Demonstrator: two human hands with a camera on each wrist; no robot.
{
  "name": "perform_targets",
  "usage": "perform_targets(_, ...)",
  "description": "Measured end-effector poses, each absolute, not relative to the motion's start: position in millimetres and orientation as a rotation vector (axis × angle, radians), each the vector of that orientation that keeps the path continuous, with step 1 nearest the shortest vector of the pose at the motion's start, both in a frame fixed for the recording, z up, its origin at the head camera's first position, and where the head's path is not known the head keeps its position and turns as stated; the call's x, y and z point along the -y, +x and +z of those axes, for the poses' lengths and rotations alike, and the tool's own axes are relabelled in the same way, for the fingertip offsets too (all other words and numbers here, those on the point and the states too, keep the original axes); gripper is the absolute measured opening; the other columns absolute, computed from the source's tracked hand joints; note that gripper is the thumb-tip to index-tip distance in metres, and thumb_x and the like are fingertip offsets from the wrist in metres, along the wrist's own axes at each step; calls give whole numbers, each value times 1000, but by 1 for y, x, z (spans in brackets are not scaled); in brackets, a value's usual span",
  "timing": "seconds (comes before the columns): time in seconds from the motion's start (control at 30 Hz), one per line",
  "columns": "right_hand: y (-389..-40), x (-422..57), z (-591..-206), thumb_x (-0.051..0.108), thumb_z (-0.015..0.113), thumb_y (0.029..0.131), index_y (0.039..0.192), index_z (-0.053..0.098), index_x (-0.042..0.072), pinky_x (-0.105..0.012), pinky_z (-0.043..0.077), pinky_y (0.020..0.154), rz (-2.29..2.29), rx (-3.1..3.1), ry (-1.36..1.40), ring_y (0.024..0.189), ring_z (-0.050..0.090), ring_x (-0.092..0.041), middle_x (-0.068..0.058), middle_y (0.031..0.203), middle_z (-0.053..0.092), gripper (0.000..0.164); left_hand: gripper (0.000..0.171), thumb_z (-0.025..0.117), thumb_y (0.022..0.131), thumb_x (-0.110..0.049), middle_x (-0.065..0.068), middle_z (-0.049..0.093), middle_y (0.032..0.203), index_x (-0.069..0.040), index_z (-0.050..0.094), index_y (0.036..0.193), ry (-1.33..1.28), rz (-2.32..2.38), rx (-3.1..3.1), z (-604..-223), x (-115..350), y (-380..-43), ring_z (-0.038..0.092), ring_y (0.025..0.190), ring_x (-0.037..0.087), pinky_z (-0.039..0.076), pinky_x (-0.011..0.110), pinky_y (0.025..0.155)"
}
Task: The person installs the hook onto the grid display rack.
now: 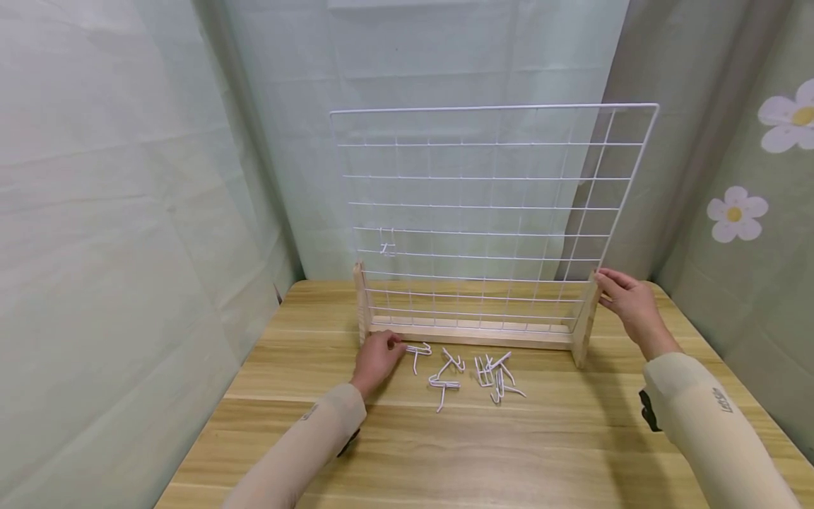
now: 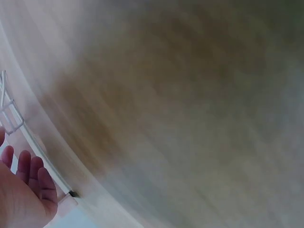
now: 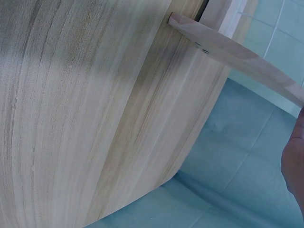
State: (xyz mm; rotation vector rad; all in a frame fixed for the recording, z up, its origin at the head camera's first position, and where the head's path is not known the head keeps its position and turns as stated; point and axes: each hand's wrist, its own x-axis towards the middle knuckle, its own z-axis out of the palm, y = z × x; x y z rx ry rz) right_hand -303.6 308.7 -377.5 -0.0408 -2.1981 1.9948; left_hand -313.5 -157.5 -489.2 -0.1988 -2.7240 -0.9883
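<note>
A white wire grid panel point(image 1: 483, 233) leans back in a wooden stand point(image 1: 470, 334) on the table. With thumb and fingers my right hand point(image 1: 636, 304) grips the upper end of the stand's right side post point(image 1: 586, 322); the right wrist view shows that post point(image 3: 228, 47) with the hand at its far end. Low by the stand's left foot, my left hand point(image 1: 378, 360) has its fingertips right at a white wire hook point(image 1: 417, 350). Its fingers curve loosely in the left wrist view, close to the hook point(image 2: 12, 118). One hook point(image 1: 387, 242) hangs on the grid's left part.
Several more white wire hooks lie before the stand, among them a loose hook point(image 1: 445, 384) and a tangled cluster of hooks point(image 1: 496, 375). The wood-grain table point(image 1: 483, 452) has pale curtains point(image 1: 127, 212) around its sides and back.
</note>
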Motion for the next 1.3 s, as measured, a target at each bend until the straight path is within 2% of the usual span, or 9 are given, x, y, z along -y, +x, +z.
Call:
perform_targets(0.1, -304, -309, -378, 38, 61, 97, 133, 54, 4, -15, 50, 81, 1986, 2206, -46, 102, 54, -4, 17, 106, 57, 50, 15, 74, 89, -21, 3, 66, 86, -8, 72, 96, -206, -1000, 2706, -490, 156, -312, 59, 78, 18, 49, 38, 71)
perform_targets(0.27, -305, -309, -377, 43, 58, 98, 138, 51, 3, -28, 45, 94, 1897, 2285, -70, 107, 53, -6, 16, 110, 54, 57, 11, 74, 89, -20, 1, 65, 82, -10, 71, 91, -242, -1028, 2689, -492, 153, -308, 56, 74, 15, 48, 35, 69)
perform_targets(0.37, -305, -309, -377, 41, 59, 97, 139, 49, 1, -25, 47, 92, 1933, 2258, -72, 107, 53, -7, 16, 109, 55, 59, 10, 74, 89, -18, -1, 64, 78, -9, 71, 88, -283, -1031, 2669, -493, 150, -307, 55, 70, 13, 47, 32, 66)
perform_targets(0.5, -305, -309, -378, 40, 61, 97, 140, 48, -2, -14, 50, 80, 1974, 2218, -55, 104, 53, -5, 16, 107, 56, 61, 9, 76, 87, -16, -2, 63, 75, -8, 72, 87, -309, -1034, 2650, -495, 146, -307, 55, 69, 12, 47, 31, 66)
perform_targets(0.63, -305, -309, -379, 38, 61, 97, 141, 45, -4, -12, 50, 78, 1992, 2199, -40, 101, 54, -2, 17, 107, 56, 63, 8, 76, 86, -16, -2, 64, 78, -9, 72, 88, -320, -1054, 2653, -496, 144, -307, 56, 71, 12, 48, 32, 67)
perform_targets(0.97, -305, -309, -379, 37, 62, 97, 138, 49, -3, -12, 50, 77, 2005, 2178, -35, 99, 55, -2, 17, 105, 57, 59, 8, 77, 84, -12, -1, 61, 78, -8, 70, 86, -353, -1129, 2648, -498, 142, -306, 53, 72, 13, 46, 31, 67)
perform_targets(1.2, -305, -310, -380, 39, 59, 98, 139, 50, 0, -14, 50, 80, 1928, 2239, -38, 101, 55, -1, 17, 108, 56, 57, 10, 78, 83, -7, 5, 65, 83, -2, 72, 88, -201, -1311, 2608, -498, 137, -304, 55, 78, 17, 47, 34, 73)
perform_targets(1.3, -306, -310, -380, 40, 58, 99, 140, 49, 0, -19, 49, 86, 1907, 2264, -41, 104, 54, -3, 16, 110, 55, 58, 11, 79, 81, -5, 5, 65, 82, 0, 72, 88, -133, -1388, 2567, -501, 135, -305, 56, 78, 17, 47, 33, 72)
